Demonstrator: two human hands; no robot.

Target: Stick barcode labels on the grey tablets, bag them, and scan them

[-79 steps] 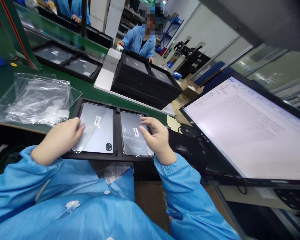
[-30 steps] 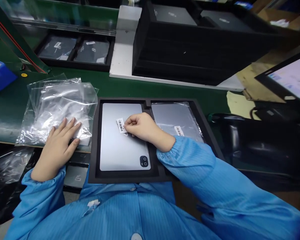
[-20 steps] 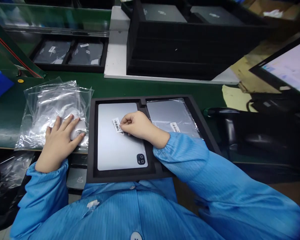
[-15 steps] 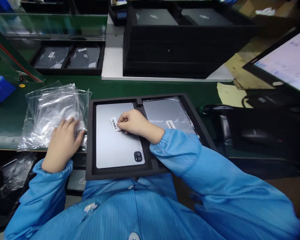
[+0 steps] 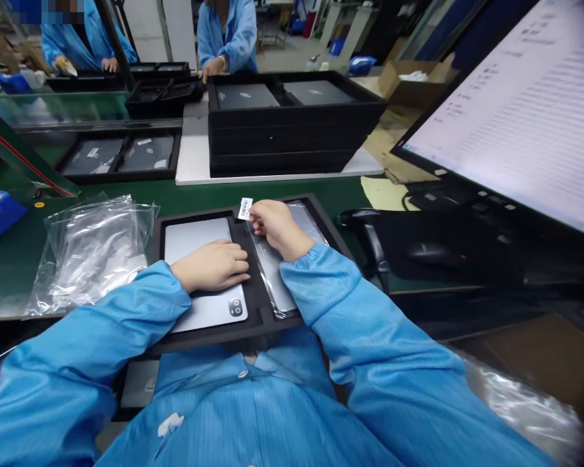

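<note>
My right hand (image 5: 275, 224) pinches a small white barcode label (image 5: 244, 208), held up above the divider of a black foam tray (image 5: 253, 334). Across the back of a bare silver tablet (image 5: 194, 230) in the tray's left slot lies my left hand (image 5: 214, 266), palm down, its fingers reaching over the tablet's right edge. The tablet's camera block shows at its lower right corner. A second tablet (image 5: 275, 266), in a clear plastic sleeve, sits in the right slot, partly hidden by my right hand and sleeve.
Clear plastic bags (image 5: 92, 246) lie left of the tray. Behind stand stacked black trays (image 5: 292, 143) and another tray with bagged tablets (image 5: 121, 172). A monitor (image 5: 511, 123), a barcode scanner (image 5: 370, 240) and a mouse (image 5: 433, 254) are at right. Two co-workers (image 5: 228, 32) work across the bench.
My left hand has moved from the plastic bags onto the bare tablet. My right hand has lifted the label off the tablet's back and rightward. The view has tilted up.
</note>
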